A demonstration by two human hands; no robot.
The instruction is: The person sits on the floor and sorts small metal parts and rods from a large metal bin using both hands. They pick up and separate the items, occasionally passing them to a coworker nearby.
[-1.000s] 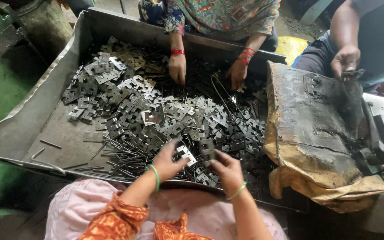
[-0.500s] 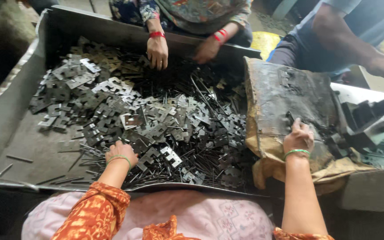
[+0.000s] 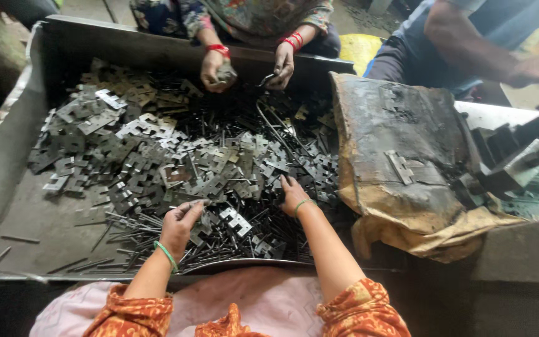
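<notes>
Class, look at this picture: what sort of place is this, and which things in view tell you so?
Probably a small metal workshop. A big metal tray holds heaps of stamped metal plates and thin pins, and several people sort them by hand around it.

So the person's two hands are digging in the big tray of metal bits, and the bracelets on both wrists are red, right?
Not quite. The head view shows green bracelets on the left hand and right hand. Both do reach into the tray of metal pieces. The red bangles belong to the person across the tray.

Single head-worn view, steeply downward and close over the metal tray
</notes>
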